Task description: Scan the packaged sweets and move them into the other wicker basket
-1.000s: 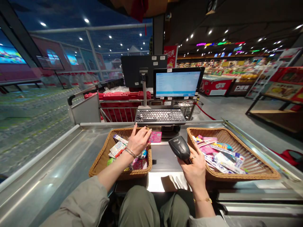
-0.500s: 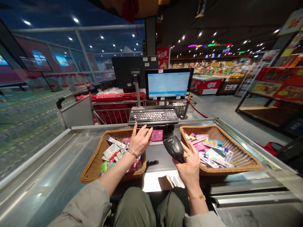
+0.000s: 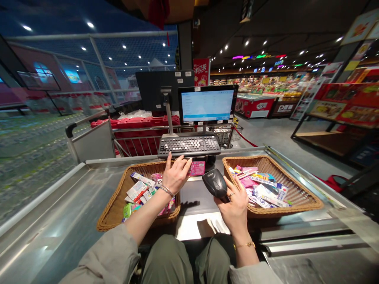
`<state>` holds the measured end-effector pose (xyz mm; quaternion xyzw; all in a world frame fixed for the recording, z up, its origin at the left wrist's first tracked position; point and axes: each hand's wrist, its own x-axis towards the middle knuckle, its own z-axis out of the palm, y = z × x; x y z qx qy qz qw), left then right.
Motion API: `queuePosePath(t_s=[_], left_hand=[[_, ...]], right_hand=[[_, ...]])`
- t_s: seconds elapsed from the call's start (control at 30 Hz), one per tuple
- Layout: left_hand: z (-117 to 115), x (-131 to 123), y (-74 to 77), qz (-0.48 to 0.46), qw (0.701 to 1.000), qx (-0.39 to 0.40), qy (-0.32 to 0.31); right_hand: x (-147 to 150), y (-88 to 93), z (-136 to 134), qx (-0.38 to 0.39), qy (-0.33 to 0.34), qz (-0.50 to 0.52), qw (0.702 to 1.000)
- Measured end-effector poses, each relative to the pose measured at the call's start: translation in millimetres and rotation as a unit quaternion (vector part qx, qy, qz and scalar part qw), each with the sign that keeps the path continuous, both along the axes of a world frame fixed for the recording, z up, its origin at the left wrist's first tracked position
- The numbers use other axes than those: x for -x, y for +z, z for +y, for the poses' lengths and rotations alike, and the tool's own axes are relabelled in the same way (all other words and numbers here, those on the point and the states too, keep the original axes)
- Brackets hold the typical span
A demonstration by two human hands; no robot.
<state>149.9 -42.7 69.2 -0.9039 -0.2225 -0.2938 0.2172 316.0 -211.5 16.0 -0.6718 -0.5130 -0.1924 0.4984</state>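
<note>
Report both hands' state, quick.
Left hand: open, holding nothing.
Right hand: closed, holding a black handheld barcode scanner.

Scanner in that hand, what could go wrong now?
The black barcode scanner is gripped in the right hand above the steel counter, so it might crack if it slipped and fell. The left hand is close to a pink packet and a keyboard, so it could perhaps knock the packet away or press keys by accident.
</note>
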Motion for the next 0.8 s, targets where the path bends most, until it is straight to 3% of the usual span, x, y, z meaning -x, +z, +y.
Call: queuePosePath(t_s=[0.8], left_hand=[[0.5,-5.4,-0.4,-0.008,1.000,-0.012,0.004]], right_hand=[[-2.8,-2.4,0.5,0.005,0.009,-0.009,1.000]])
